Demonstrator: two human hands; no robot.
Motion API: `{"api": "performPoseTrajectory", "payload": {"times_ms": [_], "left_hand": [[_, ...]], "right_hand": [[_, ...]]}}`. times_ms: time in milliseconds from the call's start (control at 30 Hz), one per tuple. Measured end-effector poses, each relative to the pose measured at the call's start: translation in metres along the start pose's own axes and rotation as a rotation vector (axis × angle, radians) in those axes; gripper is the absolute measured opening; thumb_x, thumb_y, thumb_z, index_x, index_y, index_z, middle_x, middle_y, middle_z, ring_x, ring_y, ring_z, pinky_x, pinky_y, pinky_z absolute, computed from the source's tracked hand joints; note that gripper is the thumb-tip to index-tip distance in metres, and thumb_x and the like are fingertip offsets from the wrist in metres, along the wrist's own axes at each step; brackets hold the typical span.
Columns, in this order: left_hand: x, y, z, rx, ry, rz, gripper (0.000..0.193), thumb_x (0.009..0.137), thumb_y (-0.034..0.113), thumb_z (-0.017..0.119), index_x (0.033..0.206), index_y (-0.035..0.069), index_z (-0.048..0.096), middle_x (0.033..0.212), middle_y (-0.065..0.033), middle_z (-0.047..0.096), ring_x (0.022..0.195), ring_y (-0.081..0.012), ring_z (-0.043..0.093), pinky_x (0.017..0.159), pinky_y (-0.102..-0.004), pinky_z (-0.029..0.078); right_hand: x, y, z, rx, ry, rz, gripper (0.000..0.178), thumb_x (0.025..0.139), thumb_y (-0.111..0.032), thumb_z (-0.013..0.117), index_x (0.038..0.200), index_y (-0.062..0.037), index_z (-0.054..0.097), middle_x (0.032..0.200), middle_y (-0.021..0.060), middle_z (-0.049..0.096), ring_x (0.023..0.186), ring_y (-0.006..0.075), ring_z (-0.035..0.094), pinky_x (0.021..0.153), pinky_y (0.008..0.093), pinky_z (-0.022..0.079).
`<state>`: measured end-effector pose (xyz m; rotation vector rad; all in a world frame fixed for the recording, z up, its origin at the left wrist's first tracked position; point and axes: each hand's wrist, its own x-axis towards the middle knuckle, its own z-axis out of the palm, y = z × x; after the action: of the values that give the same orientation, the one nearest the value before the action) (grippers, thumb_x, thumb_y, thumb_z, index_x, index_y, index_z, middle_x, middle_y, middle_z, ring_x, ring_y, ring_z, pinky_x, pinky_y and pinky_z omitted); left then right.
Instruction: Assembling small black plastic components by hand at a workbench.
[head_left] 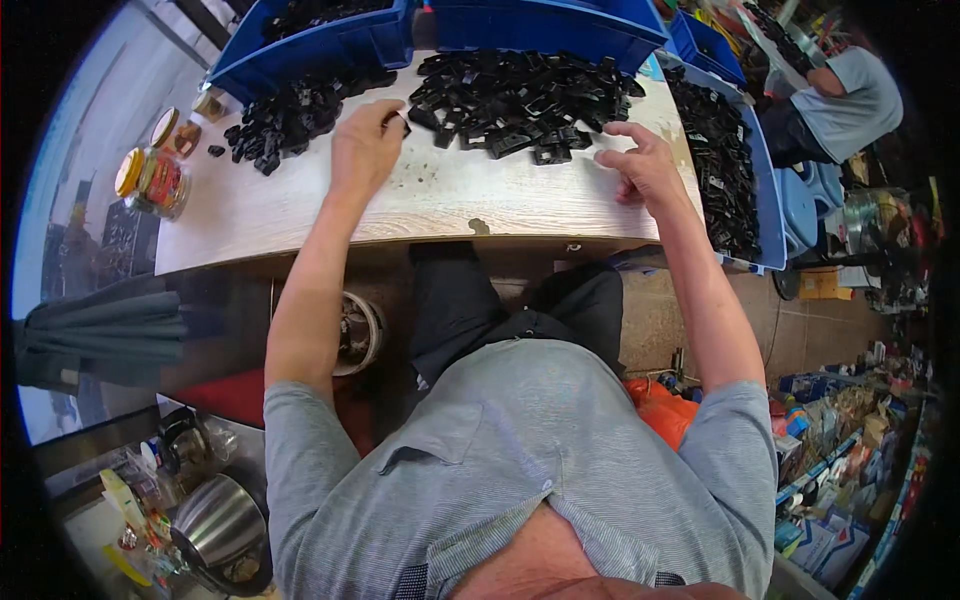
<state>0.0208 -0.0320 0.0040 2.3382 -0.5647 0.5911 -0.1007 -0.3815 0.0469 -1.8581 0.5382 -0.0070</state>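
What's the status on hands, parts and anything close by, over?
Left hand at small black part, grip unclear. Right hand open, beside black parts heaped on table. Blue bin behind heap.

Workshop, heaped black parts (525, 95), blue bins (545, 32)

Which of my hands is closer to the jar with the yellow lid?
Left. Your left hand is right of the jar; your right hand is farther right, near the right edge of the tabletop.
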Motion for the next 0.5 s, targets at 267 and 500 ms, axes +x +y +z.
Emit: {"api": "performPoseTrajectory", "payload": {"times_ms": [267,500], "left_hand": [[-0.018,-0.02,0.008,0.124,0.12,0.022,0.017,0.09,0.02,0.067,0.098,0.007,0.074,0.094,-0.0143,0.071,0.089,-0.0359,0.066,0.082,-0.0438,0.052],[-0.022,-0.008,0.007,0.225,0.074,0.176,0.02,0.088,0.017,0.069,0.106,0.009,0.073,0.097,-0.0117,0.072,0.093,-0.0323,0.066,0.083,-0.0415,0.052]], "right_hand": [[0.013,-0.005,0.018,-0.17,-0.107,-0.047,0.042,0.08,-0.015,0.08,0.12,-0.0118,0.067,0.057,-0.001,0.05,0.038,0.0106,0.042,0.034,0.0298,0.032],[0.014,0.008,0.009,-0.06,-0.054,-0.009,0.026,0.078,-0.017,0.083,0.097,-0.0118,0.067,0.056,-0.0025,0.052,0.04,0.0095,0.045,0.036,0.0292,0.04]]}}
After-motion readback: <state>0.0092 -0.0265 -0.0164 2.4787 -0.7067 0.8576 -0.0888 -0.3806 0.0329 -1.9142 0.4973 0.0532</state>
